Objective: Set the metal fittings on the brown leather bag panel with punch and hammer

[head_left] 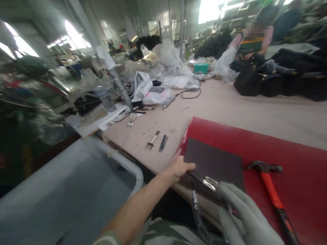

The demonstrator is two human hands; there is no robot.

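A dark brown flat panel [217, 161] lies near the table's front edge, on a red sheet [296, 170]. My left hand [180, 168], bare, grips its left front corner with the thumb on top. A shiny silver metal clasp [210, 183] sits at the panel's front edge. Close to the clasp is my right hand [245, 211] in a pale glove, its fingers curled and somewhat blurred. Something small and pinkish shows between them, too unclear to name. A clear plastic strip [195, 202] hangs below the panel's front edge.
A claw hammer [272, 190] with a red-and-black handle lies right of the panel. Nail clippers [163, 143] and a small metal tool [153, 139] lie left. Black bags [276, 78], plastic wrapping [168, 64] and a teal box [201, 68] stand behind. A grey bin [114, 163] adjoins the table.
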